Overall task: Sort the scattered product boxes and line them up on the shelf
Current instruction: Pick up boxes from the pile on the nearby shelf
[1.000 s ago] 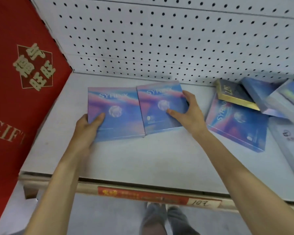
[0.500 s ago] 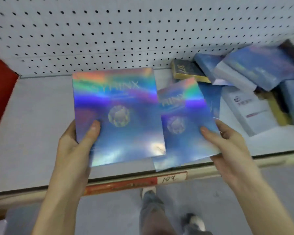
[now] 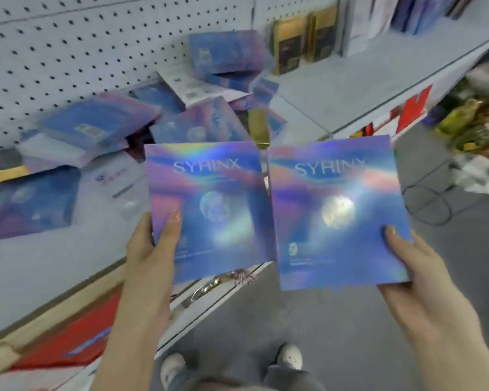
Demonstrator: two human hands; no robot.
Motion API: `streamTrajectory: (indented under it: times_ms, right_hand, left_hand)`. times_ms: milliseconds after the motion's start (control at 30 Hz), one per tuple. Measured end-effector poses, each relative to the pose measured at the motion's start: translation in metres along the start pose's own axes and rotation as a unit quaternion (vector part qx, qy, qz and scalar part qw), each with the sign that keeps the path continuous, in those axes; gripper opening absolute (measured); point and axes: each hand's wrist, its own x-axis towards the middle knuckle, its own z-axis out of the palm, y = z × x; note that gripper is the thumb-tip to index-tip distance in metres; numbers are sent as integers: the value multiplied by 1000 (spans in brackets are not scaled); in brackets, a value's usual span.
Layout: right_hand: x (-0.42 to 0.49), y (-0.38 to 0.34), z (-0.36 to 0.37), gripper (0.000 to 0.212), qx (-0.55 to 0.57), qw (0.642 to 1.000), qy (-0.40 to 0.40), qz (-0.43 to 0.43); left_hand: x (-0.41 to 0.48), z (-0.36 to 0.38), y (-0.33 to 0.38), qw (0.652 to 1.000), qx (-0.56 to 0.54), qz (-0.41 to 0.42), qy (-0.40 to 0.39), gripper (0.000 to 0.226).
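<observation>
I hold two flat holographic blue-purple SYRINX boxes side by side, lifted off the shelf and facing me. My left hand (image 3: 156, 246) grips the left box (image 3: 209, 204) at its lower left corner, thumb on the front. My right hand (image 3: 410, 266) grips the right box (image 3: 333, 210) at its lower right corner, thumb on top. Behind them a jumbled pile of blue boxes (image 3: 158, 119) lies on the white shelf (image 3: 40, 258), with a white box (image 3: 116, 182) and a dark blue box (image 3: 26, 204) lying flat at the left.
A white pegboard (image 3: 68, 52) backs the shelf. At the far right of the shelf, gold-and-black boxes (image 3: 302, 40) and other boxes stand upright in a row. The shelf's front edge (image 3: 76, 294) runs diagonally. Below are grey floor, my shoes (image 3: 290, 358) and bagged goods (image 3: 474, 122).
The view has swung to the right along the shelf. Both boxes, lying on the shelf a second ago, now sit lifted in my hands and have moved apart, side by side.
</observation>
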Motion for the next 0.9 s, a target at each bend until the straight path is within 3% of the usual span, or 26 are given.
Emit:
streamTrajectory:
  times_ms: [100, 233, 333, 400, 500, 667, 733, 900]
  right_hand:
    - [10, -33, -76, 33, 20, 999, 35, -9]
    - [26, -78, -162, 29, 42, 993, 103, -25]
    - [51, -100, -207, 25, 37, 988, 140, -53]
    - [77, -107, -229, 17, 2, 984, 169, -61]
    - [127, -117, -255, 13, -70, 978, 185, -67]
    - [226, -157, -305, 20, -139, 976, 157, -60]
    - [268, -185, -323, 12, -153, 977, 142, -31]
    - [365, -266, -363, 15, -163, 979, 125, -20]
  left_hand:
    - [-25, 124, -13, 997, -13, -29, -76, 33]
    - [-57, 241, -20, 984, 50, -34, -170, 53]
    - [-69, 306, -24, 974, 72, -61, -208, 34]
    - [-68, 349, -29, 968, 87, -66, -227, 37]
    - [-49, 407, -40, 967, 95, -95, -215, 55]
    - [14, 511, -68, 972, 122, -114, -164, 38]
    - [42, 561, -72, 970, 129, -120, -165, 29]
    - [92, 672, -54, 972, 133, -97, -166, 46]
